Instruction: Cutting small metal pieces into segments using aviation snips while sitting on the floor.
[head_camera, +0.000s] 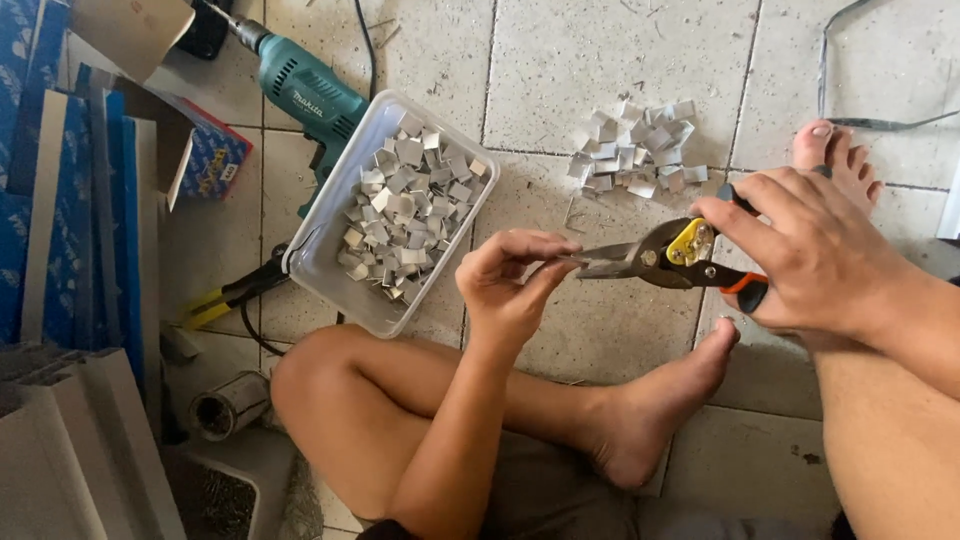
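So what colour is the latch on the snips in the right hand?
Yellow: the latch on the snips held by the right hand, head view.

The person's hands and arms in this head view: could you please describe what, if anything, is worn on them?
Both are bare. The left hand and the right hand wear no gloves, and no rings, watch or bracelets show. No sleeves cover the forearms; the nails look short.
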